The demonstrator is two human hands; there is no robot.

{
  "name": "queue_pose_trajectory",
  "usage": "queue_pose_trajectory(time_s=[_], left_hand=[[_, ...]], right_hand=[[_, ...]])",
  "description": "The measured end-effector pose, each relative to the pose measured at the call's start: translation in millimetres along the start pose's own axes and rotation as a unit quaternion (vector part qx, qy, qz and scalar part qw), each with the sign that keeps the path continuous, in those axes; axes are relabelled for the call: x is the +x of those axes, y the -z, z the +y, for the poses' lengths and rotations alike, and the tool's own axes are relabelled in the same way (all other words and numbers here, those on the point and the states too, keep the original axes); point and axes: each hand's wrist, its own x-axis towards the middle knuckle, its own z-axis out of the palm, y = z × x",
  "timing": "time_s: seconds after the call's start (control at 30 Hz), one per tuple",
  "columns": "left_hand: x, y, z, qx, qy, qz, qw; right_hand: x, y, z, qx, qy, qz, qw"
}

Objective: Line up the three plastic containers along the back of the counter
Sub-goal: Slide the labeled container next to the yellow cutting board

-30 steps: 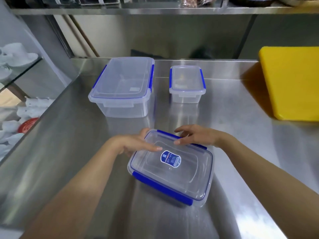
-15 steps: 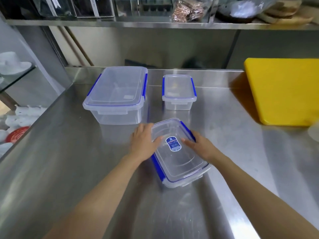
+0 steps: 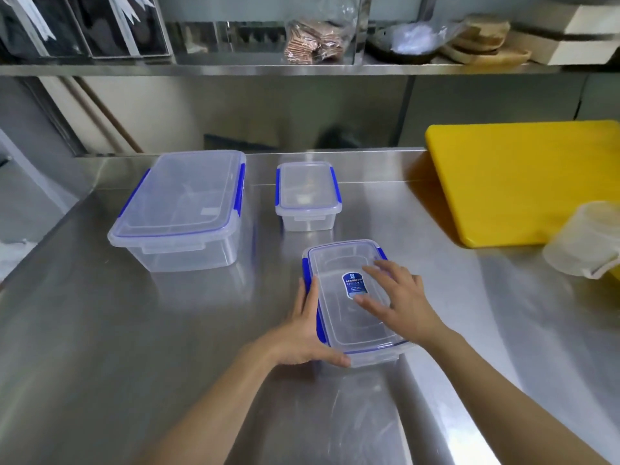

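Note:
Three clear plastic containers with blue lid clips stand on the steel counter (image 3: 100, 330). The large container (image 3: 181, 209) is at the back left and the small container (image 3: 307, 194) sits to its right near the back. The medium container (image 3: 342, 317), with a blue label on its lid, lies nearer to me, its long side pointing away. My left hand (image 3: 307, 333) grips its left side and near corner. My right hand (image 3: 399, 303) lies flat on its lid with fingers spread.
A thick yellow cutting board (image 3: 523, 182) lies at the back right. A whitish plastic tub (image 3: 583, 243) stands at the right edge in front of it. A steel shelf (image 3: 268, 67) with bags and boxes hangs above the back wall.
The medium container has turned until its long side points away from me, and it has slid toward the back right. Both hands moved with it; the right hand now rests on the lid.

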Motion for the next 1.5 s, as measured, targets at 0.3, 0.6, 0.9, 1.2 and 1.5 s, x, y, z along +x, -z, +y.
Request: queue_pose_trajectory(time_s=[0.3,0.6,0.9,1.2,1.5], left_hand=[[40,-14,35,0.087,-0.082,0.079,0.990],[99,-8,59,0.162,-0.107,0.251,0.948],[178,20,79,0.076,-0.036,0.257,0.963],[245,30,98,-0.206,0.040,0.333,0.919],[280,15,120,-0.282,0.042,0.315,0.905]], right_hand=[[3,35,49,-0.123,0.030,-0.277,0.953],[63,53,76,-0.089,0.054,-0.195,0.975],[155,46,110,-0.083,0.100,-0.143,0.981],[212,31,132,-0.140,0.112,-0.096,0.979],[209,43,163,-0.170,0.073,-0.048,0.982]])
